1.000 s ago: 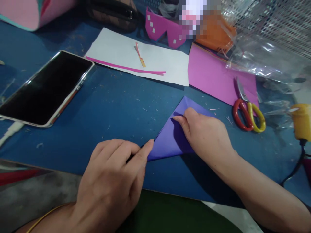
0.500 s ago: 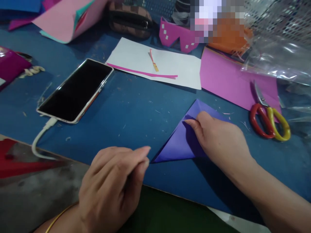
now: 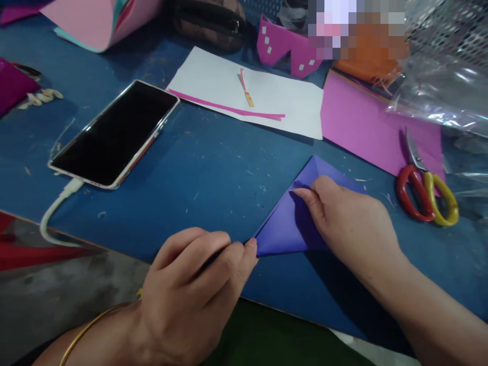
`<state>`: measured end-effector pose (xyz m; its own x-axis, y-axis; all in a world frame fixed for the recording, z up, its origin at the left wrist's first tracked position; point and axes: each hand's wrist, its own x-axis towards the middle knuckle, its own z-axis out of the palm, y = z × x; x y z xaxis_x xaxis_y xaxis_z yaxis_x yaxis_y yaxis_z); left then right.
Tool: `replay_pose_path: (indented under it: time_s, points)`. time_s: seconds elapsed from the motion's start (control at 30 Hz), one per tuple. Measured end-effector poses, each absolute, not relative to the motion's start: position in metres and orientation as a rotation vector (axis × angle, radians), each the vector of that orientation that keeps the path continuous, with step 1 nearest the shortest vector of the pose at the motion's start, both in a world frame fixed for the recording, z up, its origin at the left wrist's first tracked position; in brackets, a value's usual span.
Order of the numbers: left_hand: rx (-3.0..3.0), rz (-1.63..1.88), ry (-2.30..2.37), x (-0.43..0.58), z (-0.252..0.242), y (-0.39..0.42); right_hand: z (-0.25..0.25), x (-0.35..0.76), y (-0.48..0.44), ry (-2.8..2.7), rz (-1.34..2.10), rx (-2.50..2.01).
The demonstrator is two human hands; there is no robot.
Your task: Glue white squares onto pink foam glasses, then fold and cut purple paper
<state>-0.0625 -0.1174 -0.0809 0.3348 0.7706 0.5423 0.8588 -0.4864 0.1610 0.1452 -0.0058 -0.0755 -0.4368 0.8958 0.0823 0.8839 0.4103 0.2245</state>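
Observation:
A folded sheet of purple paper (image 3: 284,229), triangular in outline, lies on the blue table (image 3: 213,178) near its front edge. My left hand (image 3: 202,284) has its fingers curled, and its fingertips meet at the paper's left corner, pinching it. On the upper part of the paper rests my right hand (image 3: 343,218), closed, thumb and forefinger gripping near the upper left edge. The palm and forearm hide the paper's right side.
A charging phone (image 3: 118,132) lies at left. Behind are a white sheet (image 3: 213,76) with pink strips and pink paper glasses (image 3: 274,46). At right, scissors (image 3: 415,188) with red and yellow handles rest on pink paper (image 3: 358,122), beside clear plastic (image 3: 430,91).
My left hand has moved right and its fingertips have closed on the left corner of the purple paper. My right hand keeps its grip. The view has shifted slightly.

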Motion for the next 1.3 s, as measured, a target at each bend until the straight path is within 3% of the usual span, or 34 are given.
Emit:
replay_pose_path:
  time_s: [0.27,0.5,0.97,1.1,1.3]
  points:
    - [-2.403,-0.743,-1.517,-0.045,-0.068,-0.105,-0.072,0.139,-0.005,2.481,0.283,1.683]
    - [-2.537,-0.409,-1.561,-0.01,-0.085,-0.081,-0.074,0.137,-0.004,2.505,0.159,1.689]
    - [-2.541,-0.392,-1.517,-0.008,-0.084,-0.082,-0.077,0.126,-0.006,2.56,0.167,1.756]
    - [-2.591,-0.303,-1.561,-0.009,-0.083,-0.081,-0.069,0.138,0.002,2.635,-0.094,1.782]
    - [-2.581,-0.321,-1.541,-0.01,-0.085,-0.079,-0.052,0.208,0.002,2.75,-0.975,1.731]
